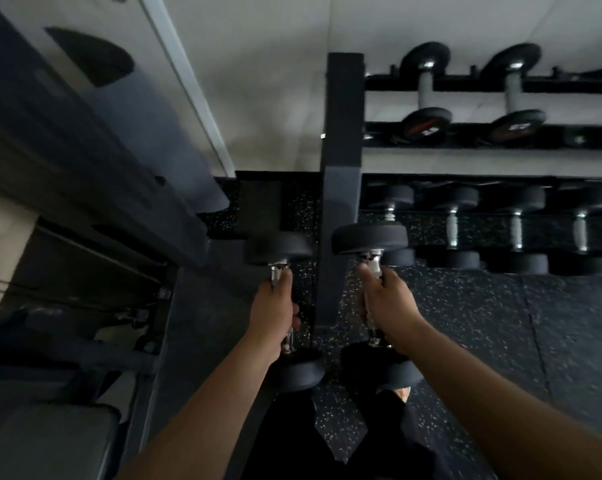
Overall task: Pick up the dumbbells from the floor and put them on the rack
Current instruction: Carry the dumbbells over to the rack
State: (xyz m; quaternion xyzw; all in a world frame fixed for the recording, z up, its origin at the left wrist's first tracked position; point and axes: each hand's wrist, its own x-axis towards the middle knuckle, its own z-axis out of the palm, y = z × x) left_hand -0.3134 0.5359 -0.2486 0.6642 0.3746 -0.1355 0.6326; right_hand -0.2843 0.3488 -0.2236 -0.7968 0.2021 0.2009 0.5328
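Left hand [275, 308] wrapped around left dumbbell [280, 251] handle, right hand [386, 303] wrapped around right dumbbell [370, 237] handle, heads protruding fore and aft, rack [341, 133] ahead.

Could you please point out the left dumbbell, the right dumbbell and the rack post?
left dumbbell [279, 250]: head view, on its far head.
right dumbbell [369, 237]: head view, on its far head.
rack post [341, 140]: head view, on the upright's front face, mid-height.
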